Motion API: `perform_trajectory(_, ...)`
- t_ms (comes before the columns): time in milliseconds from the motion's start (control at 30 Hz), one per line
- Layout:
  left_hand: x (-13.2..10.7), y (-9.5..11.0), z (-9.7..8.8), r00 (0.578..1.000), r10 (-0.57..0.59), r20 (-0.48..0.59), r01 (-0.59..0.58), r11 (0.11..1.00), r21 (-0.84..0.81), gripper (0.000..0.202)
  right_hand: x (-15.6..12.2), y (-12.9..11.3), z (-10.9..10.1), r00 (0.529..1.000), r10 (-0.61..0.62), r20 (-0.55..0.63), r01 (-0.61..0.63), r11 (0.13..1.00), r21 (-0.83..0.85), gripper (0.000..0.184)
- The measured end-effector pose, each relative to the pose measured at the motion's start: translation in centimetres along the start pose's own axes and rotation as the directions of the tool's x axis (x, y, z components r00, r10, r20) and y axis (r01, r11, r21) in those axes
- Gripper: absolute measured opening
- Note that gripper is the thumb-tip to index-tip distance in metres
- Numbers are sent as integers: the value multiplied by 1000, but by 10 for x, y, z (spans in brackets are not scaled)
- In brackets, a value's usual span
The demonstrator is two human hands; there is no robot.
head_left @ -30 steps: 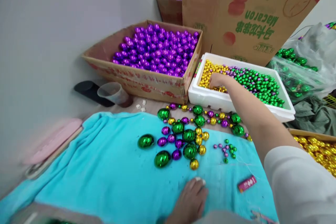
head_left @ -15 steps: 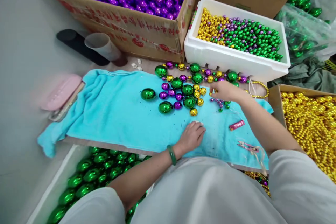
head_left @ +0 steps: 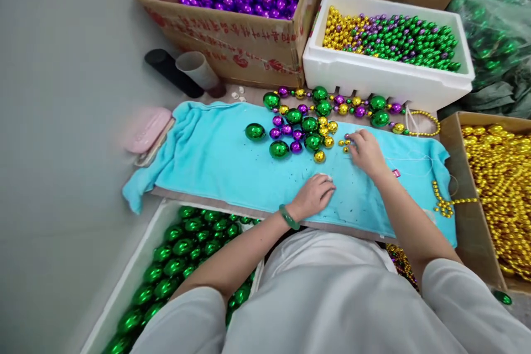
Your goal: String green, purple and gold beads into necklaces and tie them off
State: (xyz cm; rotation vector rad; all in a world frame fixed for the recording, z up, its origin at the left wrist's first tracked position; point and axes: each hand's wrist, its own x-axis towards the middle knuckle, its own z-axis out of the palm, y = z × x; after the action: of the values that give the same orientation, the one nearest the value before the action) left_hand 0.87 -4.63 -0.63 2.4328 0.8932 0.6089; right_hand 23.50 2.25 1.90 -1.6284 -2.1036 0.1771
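My right hand [head_left: 365,154] lies palm down on a turquoise towel [head_left: 207,160], fingers bent over a few small gold beads [head_left: 344,144] at its fingertips. To its left is a cluster of green, purple and gold balls [head_left: 305,128], large and small. My left hand [head_left: 313,194], with a green bangle [head_left: 288,217] on the wrist, rests on the towel nearer to me with its fingers curled together; what they pinch is hidden. A thin white thread [head_left: 417,158] runs across the towel to the right of my right hand.
Behind the towel stand a cardboard box [head_left: 232,38] of purple balls and a white foam box [head_left: 373,74] of small gold, purple and green beads. At the right is a box [head_left: 450,138] of gold bead strands; at the lower left, a tray [head_left: 136,271] of green balls. A pink case [head_left: 147,128] and a cup [head_left: 199,69] lie at the left.
My right hand came back from the foam box and dropped onto the towel beside the ball cluster. My left hand stayed on the towel. The camera tilted down and shifted.
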Motion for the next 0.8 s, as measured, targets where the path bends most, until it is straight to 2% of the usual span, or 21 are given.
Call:
perform_trajectory(67, -8, -6, -18, 999, -7, -54, 8, 1000, 20, 20, -18, -5, -1, 992, -17, -124, 23, 999, 48, 24)
perform_trajectory(133, -16, -21, -44, 982, -76, -175, 88, 994, 63, 19, -41, -15, 0, 981, 5, -192, 15, 995, 103, 20)
perform_trajectory(200, -22, -45, -76, 918, -188, -349, 229, 970, 79, 16, -67, -30, 4, 983, 27, -181, 0, 988, 152, 16)
perform_trajectory(267, -27, -73, -110, 800, -300, -520, 379, 924, 51, 14, -90, -44, 11, 991, 13, -133, 10, 985, 173, 14)
perform_trajectory(333, -32, -103, -141, 647, -399, -649, 511, 859, -19, 12, -109, -56, 17, 995, -37, -91, 50, 989, 138, 14)
perform_trajectory(400, -36, -130, -164, 522, -477, -707, 578, 807, -118, 12, -121, -62, 21, 992, -113, -56, 114, 993, 26, 15)
perform_trajectory(433, -37, -142, -173, 483, -508, -713, 592, 789, -162, 11, -125, -63, 21, 988, -149, -36, 147, 988, -44, 17)
perform_trajectory(500, -40, -160, -184, 446, -550, -706, 600, 769, -220, 11, -133, -63, 18, 982, -188, 11, 187, 969, -159, 21)
perform_trajectory(600, -46, -179, -193, 435, -562, -703, 612, 757, -227, 13, -149, -58, 10, 989, -135, 67, 146, 967, -210, 28)
perform_trajectory(700, -53, -194, -199, 419, -564, -712, 633, 743, -216, 17, -163, -54, 1, 993, -60, 101, 75, 985, -158, 27)
perform_trajectory(800, -58, -213, -205, 405, -559, -724, 650, 732, -201, 18, -154, -53, -5, 998, -22, 62, 26, 997, -68, 29)
